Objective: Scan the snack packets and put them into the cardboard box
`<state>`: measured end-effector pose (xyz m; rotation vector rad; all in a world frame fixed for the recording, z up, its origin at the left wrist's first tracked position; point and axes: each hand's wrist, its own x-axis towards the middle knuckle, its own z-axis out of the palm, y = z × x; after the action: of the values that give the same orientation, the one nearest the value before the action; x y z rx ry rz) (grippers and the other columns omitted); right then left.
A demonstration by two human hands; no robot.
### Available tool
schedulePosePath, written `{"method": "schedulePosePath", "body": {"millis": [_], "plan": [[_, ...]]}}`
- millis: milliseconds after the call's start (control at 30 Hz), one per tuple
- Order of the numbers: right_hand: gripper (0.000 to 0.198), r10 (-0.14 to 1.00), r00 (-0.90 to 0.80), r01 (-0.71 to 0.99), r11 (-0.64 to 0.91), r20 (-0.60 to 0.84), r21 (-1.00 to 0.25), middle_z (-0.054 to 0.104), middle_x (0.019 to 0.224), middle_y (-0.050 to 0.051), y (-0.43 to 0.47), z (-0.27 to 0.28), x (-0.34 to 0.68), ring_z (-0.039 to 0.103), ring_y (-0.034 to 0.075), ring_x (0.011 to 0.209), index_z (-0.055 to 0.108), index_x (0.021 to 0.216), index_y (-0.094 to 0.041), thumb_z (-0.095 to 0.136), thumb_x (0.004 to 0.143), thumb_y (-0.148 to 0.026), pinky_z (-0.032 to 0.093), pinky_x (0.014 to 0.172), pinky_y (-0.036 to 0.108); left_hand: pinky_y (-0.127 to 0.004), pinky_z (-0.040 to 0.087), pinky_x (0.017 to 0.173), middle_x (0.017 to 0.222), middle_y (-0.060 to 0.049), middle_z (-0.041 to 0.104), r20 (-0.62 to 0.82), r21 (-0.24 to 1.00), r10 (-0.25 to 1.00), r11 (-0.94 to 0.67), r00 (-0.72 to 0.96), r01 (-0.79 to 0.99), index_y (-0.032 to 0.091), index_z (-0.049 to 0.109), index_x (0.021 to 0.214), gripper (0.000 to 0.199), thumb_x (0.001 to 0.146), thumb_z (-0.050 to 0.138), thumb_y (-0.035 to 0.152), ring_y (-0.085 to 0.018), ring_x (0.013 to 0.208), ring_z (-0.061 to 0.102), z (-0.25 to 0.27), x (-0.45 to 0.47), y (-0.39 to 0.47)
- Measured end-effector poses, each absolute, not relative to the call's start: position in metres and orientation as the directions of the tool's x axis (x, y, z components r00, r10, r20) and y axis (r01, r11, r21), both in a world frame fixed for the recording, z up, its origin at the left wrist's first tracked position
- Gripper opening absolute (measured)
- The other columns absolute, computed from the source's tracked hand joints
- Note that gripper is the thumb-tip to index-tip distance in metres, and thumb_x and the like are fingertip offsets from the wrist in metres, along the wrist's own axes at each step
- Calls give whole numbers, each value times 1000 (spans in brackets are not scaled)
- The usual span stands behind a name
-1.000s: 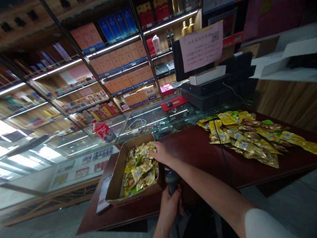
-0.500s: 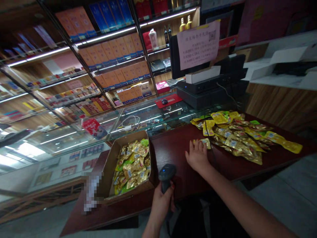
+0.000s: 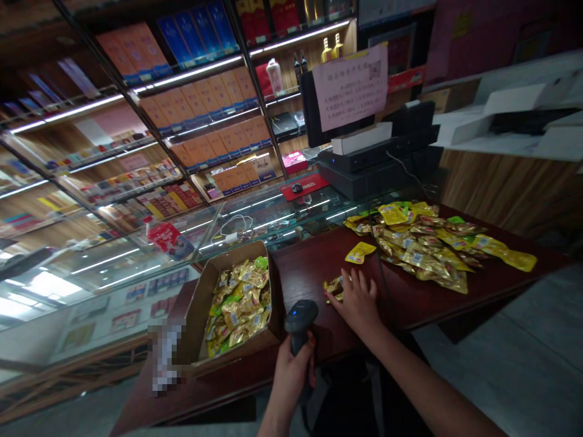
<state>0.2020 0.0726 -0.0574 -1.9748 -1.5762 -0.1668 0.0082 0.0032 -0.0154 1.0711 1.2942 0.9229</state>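
Dark wood counter [image 3: 314, 273] — right hand [image 3: 357, 300] spread flat on packets [image 3: 334, 287]; left hand [image 3: 291, 373] clenched round scanner [image 3: 299, 318], box [image 3: 237, 300] beside.

The scene is dim and warm; the brightest light comes from white strip lights along the shelves [image 3: 195, 109], which glare in streaks on the glass counter [image 3: 255, 218] below them; the dark red table [image 3: 310, 267] beside that counter lies in shadow. Wide-angle distortion tilts and bends the shelves toward the edges, and a pixelated patch sits left of the cardboard box [image 3: 200, 303].
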Motion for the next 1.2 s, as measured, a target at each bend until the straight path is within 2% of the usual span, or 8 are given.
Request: {"method": "schedulePosePath", "body": {"millis": [67,133,300,400,533,667,833,1200], "plan": [[65,856,265,897,-50,444,-438,55,138,24,71,-57,203,45,40,132,44,142,-11,57,89,-47,25,109,64,-19,36,32,50,8,52,-260,965,961,256,91,55,16,60,93,45,73,73,53,-8,30,44,-6,11,2],[55,872,214,836,70,440,-545,59,132,17,71,-56,206,52,34,126,47,140,-18,58,89,-38,34,108,57,-19,37,33,49,8,52,-253,966,963,248,89,70,15,61,92,45,71,74,54,-8,30,45,4,13,2],[34,869,260,528,237,421,-816,62,116,11,75,-58,222,62,23,110,62,111,-22,53,78,-16,49,100,39,-19,37,35,48,7,53,-251,962,965,240,76,133,15,61,91,43,72,74,51,-8,31,45,20,16,4],[35,879,354,301,215,319,-929,68,110,8,78,-61,227,67,23,102,60,110,-22,56,75,-19,53,95,40,-19,37,37,48,7,53,-242,959,967,226,79,169,14,62,93,42,73,74,49,-8,32,45,25,17,4],[31,929,296,61,212,221,-975,73,109,7,77,-60,227,71,22,96,65,111,-22,57,82,-29,58,86,36,-18,34,37,45,7,51,-215,949,972,185,99,254,15,61,85,34,75,72,46,-8,33,44,31,20,2],[38,937,243,139,221,249,-965,72,120,4,72,-54,225,71,21,102,67,122,-26,53,88,-31,56,91,36,-17,31,35,43,9,47,-226,927,967,176,120,330,18,58,80,28,75,71,42,-8,33,41,38,23,0],[35,921,244,223,251,303,-942,72,121,3,68,-53,224,70,20,105,69,121,-27,53,90,-31,55,94,35,-17,29,36,42,8,46,-254,904,958,185,136,385,19,54,75,28,76,70,42,-8,32,42,43,24,-3],[33,900,295,256,250,321,-934,73,120,4,68,-53,225,70,21,108,68,120,-27,51,91,-31,54,98,38,-19,31,39,47,6,53,-284,928,943,224,175,299,14,64,92,40,76,70,50,-9,33,46,47,18,-6]]}}
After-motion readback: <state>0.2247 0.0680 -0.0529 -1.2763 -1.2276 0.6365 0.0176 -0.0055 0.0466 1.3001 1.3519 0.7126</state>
